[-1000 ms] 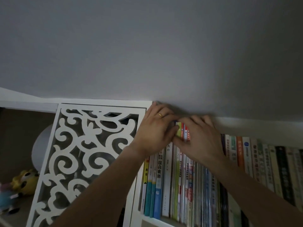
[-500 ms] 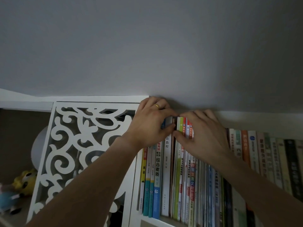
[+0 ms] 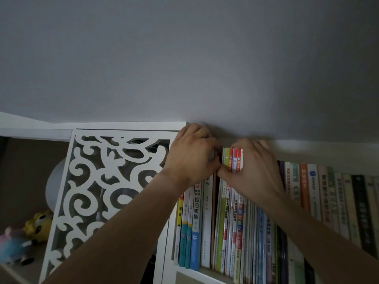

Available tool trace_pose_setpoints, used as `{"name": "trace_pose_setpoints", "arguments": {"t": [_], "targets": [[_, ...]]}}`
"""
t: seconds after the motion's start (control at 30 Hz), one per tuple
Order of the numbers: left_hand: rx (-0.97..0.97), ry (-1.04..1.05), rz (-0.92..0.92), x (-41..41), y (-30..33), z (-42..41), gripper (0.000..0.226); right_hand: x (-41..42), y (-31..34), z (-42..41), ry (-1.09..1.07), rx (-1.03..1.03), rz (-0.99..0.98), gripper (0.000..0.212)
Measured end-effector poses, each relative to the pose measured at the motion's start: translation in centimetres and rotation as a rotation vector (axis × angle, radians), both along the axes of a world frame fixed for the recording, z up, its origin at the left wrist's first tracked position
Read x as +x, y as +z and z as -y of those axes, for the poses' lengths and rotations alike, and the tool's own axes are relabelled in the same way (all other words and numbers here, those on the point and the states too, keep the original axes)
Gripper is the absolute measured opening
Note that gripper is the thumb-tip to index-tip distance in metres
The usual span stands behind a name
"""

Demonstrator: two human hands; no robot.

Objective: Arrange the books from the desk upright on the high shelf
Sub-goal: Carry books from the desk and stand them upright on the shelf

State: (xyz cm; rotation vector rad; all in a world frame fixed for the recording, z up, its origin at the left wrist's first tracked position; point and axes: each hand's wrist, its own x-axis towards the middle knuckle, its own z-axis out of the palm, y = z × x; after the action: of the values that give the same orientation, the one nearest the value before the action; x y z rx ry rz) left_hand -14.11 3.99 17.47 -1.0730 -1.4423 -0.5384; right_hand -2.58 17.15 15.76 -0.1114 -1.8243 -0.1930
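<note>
Books (image 3: 233, 160) stand upright on the high shelf (image 3: 205, 274), row top at 12 o'clock. Left hand (image 3: 192, 158) fingers curl over left spines; right hand (image 3: 252, 169) fingers grip thin spines. Gap should be held open, spines squared flush.

Books (image 3: 231, 228) upright in a row on shelf (image 3: 196, 272), right of panel (image 3: 106, 181). Left hand (image 3: 192, 158) and right hand (image 3: 250, 171) side by side at their tops. Toys (image 3: 26, 234) left of panel.
</note>
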Motion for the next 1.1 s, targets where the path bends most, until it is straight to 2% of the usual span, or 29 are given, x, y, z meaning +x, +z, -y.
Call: {"name": "trace_pose_setpoints", "arguments": {"t": [0.2,0.37,0.47,0.53,0.63,0.73,0.83,0.9,1.03,1.1], "targets": [[0.011,-0.004,-0.023,0.7,-0.3,-0.2,0.029,0.7,0.0,-0.5,0.032,-0.028,0.035,0.053],[0.073,-0.132,0.189,1.9,-0.8,0.6,0.024,1.7,0.5,-0.1,0.123,-0.124,0.139,0.074],[0.186,-0.179,0.27,2.6,-1.9,0.7,0.036,3.2,0.7,0.1,0.176,-0.174,0.215,0.089],[0.229,-0.197,0.274,3.2,-2.9,0.8,0.043,4.7,-0.2,-0.2,0.122,-0.16,0.11,0.085],[0.113,-0.272,0.361,4.5,-4.9,0.5,0.043,7.0,-3.5,-1.2,-0.032,-0.057,-0.133,0.061],[0.164,-0.317,0.487,5.4,-7.2,0.4,0.045,8.0,-7.2,-2.3,-0.184,-0.04,-0.094,0.054],[0.346,-0.297,0.424,6.6,-9.1,0.9,0.019,8.0,-9.1,-3.3,-0.217,0.021,-0.014,0.06],[0.409,-0.327,0.397,7.4,-10.2,1.2,0.018,7.9,-9.5,-3.6,-0.203,0.028,-0.001,0.064],[0.17,-0.156,0.481,7.3,-12.7,0.6,0.033,8.0,-9.7,-3.9,-0.207,0.038,0.011,0.065],[0.116,-0.092,0.543,7.3,-13.5,0.5,0.036,8.1,-9.8,-4.3,-0.215,0.057,0.027,0.065]]}}
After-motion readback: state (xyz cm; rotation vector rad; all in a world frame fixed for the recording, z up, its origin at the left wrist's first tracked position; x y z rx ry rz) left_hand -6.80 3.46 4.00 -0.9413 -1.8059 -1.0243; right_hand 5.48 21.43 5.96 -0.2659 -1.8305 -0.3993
